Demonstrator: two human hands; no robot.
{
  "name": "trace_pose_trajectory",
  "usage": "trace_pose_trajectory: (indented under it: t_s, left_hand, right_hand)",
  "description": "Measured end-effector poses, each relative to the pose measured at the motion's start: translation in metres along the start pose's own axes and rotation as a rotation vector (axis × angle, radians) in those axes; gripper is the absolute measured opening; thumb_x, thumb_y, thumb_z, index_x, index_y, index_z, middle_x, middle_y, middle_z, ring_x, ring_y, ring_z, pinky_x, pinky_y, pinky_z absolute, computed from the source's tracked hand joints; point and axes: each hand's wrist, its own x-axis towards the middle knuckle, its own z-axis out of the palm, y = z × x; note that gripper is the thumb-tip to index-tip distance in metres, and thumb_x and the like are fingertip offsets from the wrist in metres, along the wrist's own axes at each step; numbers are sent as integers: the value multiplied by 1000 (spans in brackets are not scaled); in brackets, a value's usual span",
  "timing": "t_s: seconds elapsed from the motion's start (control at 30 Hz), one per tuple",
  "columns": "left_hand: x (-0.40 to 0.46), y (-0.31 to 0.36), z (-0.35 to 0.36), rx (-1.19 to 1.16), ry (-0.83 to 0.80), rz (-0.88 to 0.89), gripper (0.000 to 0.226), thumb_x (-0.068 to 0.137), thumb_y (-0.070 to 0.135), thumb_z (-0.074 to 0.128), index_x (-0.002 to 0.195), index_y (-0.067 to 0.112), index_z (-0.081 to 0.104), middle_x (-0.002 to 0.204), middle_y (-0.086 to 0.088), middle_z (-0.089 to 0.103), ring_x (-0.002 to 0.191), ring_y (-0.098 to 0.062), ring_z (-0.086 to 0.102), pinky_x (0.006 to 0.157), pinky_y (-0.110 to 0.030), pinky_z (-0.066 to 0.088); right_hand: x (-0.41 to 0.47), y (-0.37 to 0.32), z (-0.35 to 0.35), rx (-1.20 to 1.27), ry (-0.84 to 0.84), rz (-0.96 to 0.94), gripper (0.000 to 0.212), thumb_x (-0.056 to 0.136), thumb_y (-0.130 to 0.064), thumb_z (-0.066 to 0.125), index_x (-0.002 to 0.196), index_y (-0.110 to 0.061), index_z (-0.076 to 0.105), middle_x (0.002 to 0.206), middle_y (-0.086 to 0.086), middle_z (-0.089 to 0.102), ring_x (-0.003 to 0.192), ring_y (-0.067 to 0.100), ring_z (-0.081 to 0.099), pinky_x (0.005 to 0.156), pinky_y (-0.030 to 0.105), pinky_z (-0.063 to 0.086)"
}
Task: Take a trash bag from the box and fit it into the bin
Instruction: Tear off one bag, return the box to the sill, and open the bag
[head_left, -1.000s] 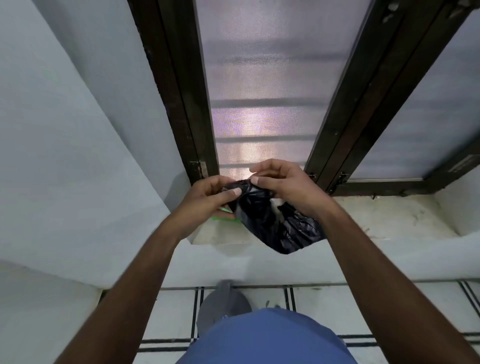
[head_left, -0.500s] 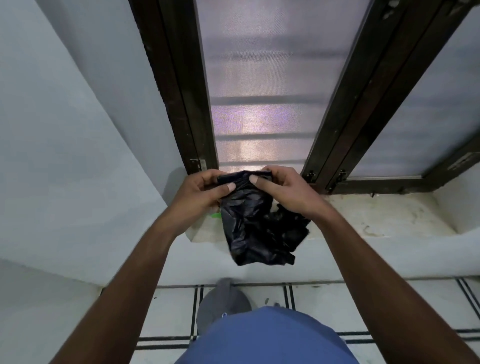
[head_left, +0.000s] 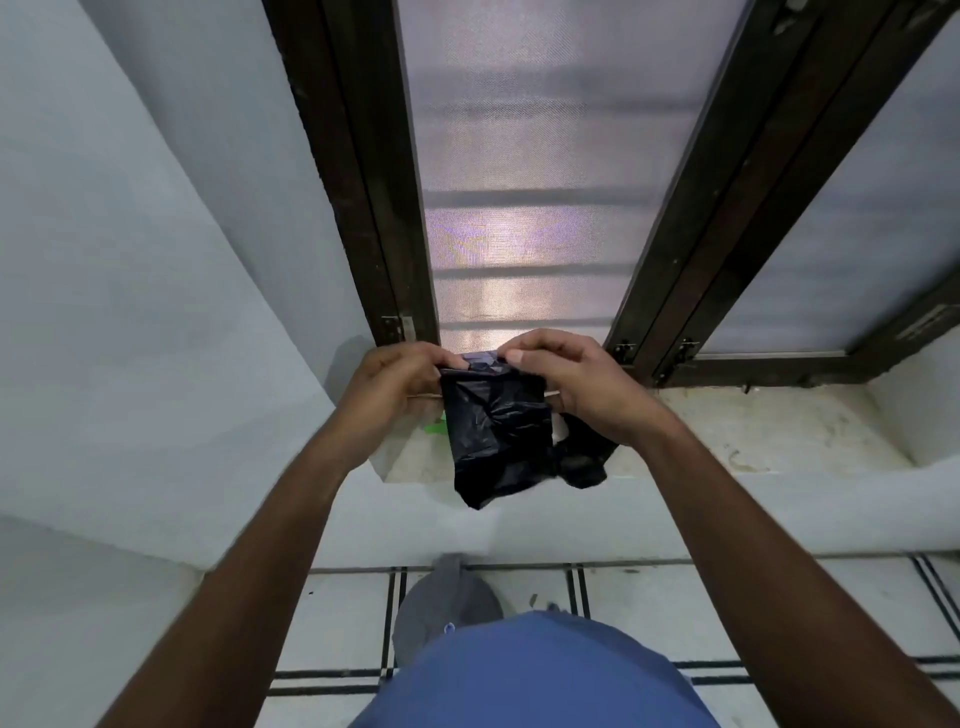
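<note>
Head cam view, looking down past both forearms toward a window sill (head_left: 769, 436) w/ dark-framed frosted panes (head_left: 524, 156) behind it. Person stands facing the sill; blue clothing (head_left: 530, 675) fills bottom centre, white tiled floor (head_left: 649, 613) w/ black lines below.

Both hands are raised in front of the sill, close together. Left hand (head_left: 395, 384) pinches the top left edge of a black trash bag (head_left: 493, 436), thumb and fingers closed on the plastic. Right hand (head_left: 576, 384) pinches the top right edge, fingers closed on it too. Between the two grips the upper hem is pulled fairly taut. Rest of the bag hangs below the hands, crumpled and partly folded, w/ a bunched tail trailing under the right wrist. Bag is in the air, not resting on the sill.

A small green scrap (head_left: 435, 427) shows on the sill just behind the left hand; can't tell what it is. A grey rounded object (head_left: 447, 597) sits on the floor near the person's feet; can't tell if it is the bin.

Progress, as a judgement: the bag appears to be out of its box, which isn't in view, so step one looks done. Current step looks like working the mouth open or unfolding. Left to do: open the bag fully, lower it into the bin, fold the rim over the edge. Roughly a third along.
</note>
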Motion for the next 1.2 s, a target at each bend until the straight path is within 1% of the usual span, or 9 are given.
trace_pose_trajectory:
  t_s: [0.1, 0.2, 0.3, 0.4, 0.6, 0.73, 0.83, 1.0, 1.2]
  left_hand:
    - [0, -1, 3, 110, 43, 30, 11, 97, 25, 80, 101, 15, 77, 101, -3, 79, 93, -15, 77, 75, -26, 61]
    - [2, -6, 7, 106, 35, 35, 29, 97, 12, 81, 124, 18, 73, 113, -4, 80, 94, -9, 79, 72, -20, 60]
    - [5, -10, 7, 118, 49, 87, 20, 94, 1, 81, 112, 10, 81, 111, -10, 82, 99, -15, 80, 82, -20, 61]
    - [6, -11, 7, 131, 58, 138, 13, 92, -2, 81, 98, 9, 83, 107, -8, 82, 99, -13, 78, 85, -18, 60]
    - [10, -11, 4, -85, -36, 93, 16, 85, 4, 65, 94, 6, 78, 110, -9, 73, 103, -18, 72, 81, -27, 60]
    - [9, -8, 5, 39, -116, -180, 30, 97, 41, 78, 119, 23, 73, 119, -6, 79, 102, -30, 81, 85, -48, 68]
    - [5, -12, 7, 146, -113, -76, 27, 98, 24, 81, 124, 17, 78, 113, -9, 83, 103, -27, 82, 86, -47, 68]
    - [6, -12, 7, 64, -16, 76, 22, 93, 2, 83, 115, 6, 81, 103, -6, 84, 94, -14, 81, 78, -21, 62]
    - [9, -12, -1, -37, -41, 55, 27, 85, 1, 66, 105, 11, 80, 102, -3, 77, 100, -21, 71, 79, -26, 59]
  right_hand:
    - [-3, 0, 2, -46, 30, -24, 27, 108, -8, 73, 134, -10, 70, 98, -1, 82, 83, 14, 80, 60, 23, 61]
    - [-4, -1, 3, -40, 70, -10, 35, 106, -9, 76, 139, -13, 67, 104, 5, 83, 84, 19, 82, 60, 25, 63]
    - [-1, -2, 3, -52, 58, 66, 32, 107, -37, 76, 132, -17, 74, 118, 7, 84, 107, 30, 83, 75, 33, 65]
    - [-1, -3, 2, -176, 23, 113, 46, 109, -57, 65, 125, -17, 79, 115, 5, 85, 96, 21, 82, 68, 25, 60]
    - [1, 4, 1, -171, 56, 23, 19, 107, -23, 78, 119, -9, 79, 94, 3, 81, 74, 11, 74, 60, 22, 58]
    - [3, 5, 2, -122, 63, -13, 21, 102, -16, 83, 122, -12, 79, 113, 13, 85, 97, 21, 81, 85, 30, 64]
    - [2, 1, 2, -114, 93, -2, 26, 103, -23, 82, 128, -17, 76, 111, 3, 85, 99, 17, 82, 81, 28, 63]
    - [-3, 0, 2, -195, -8, 111, 42, 108, -58, 67, 124, -22, 81, 116, 5, 85, 107, 25, 83, 90, 38, 66]
    - [1, 5, 4, -120, 43, 58, 22, 108, -25, 76, 125, -10, 75, 103, 2, 82, 94, 21, 78, 74, 33, 64]
